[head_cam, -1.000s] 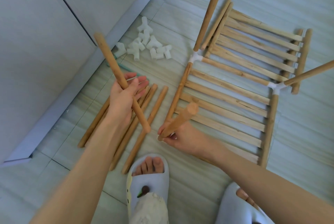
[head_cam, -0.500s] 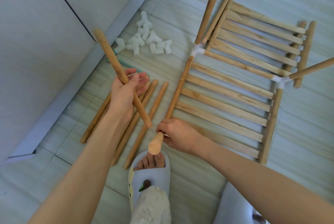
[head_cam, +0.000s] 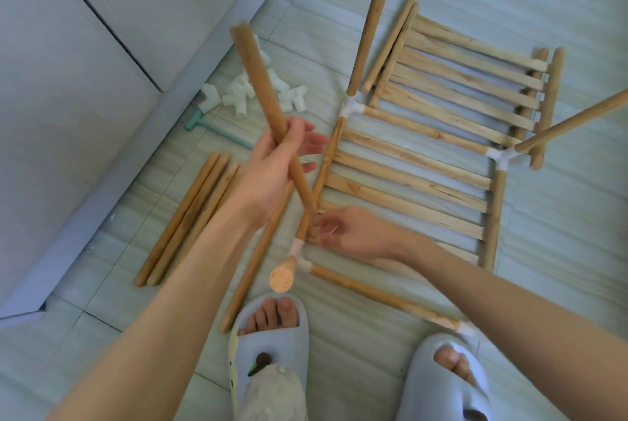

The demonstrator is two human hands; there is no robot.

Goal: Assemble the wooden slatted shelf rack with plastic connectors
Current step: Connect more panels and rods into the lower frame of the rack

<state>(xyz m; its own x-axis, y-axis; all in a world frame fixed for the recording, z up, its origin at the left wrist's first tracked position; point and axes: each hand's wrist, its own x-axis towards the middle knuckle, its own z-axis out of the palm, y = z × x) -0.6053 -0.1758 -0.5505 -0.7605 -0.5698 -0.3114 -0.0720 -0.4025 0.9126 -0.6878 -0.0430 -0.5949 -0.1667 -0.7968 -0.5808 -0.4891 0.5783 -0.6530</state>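
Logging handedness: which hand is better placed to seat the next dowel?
Probably the left hand: it grips a dowel. The right hand lies open, holding nothing, beside the near connector.

Upright dowels (head_cam: 370, 26) ring the slatted panel (head_cam: 424, 179); bare floor (head_cam: 560, 267) lies open beyond.

There is 1 view only, from the person's head, looking steeply down and slightly forward over both forearms to the floor (head_cam: 560, 267) just ahead. It is close and wide-angle: the slippers (head_cam: 272, 346) fill the bottom edge, the wall panel (head_cam: 85, 47) bends along the left, and the slatted rack (head_cam: 424, 162) spreads upper right.
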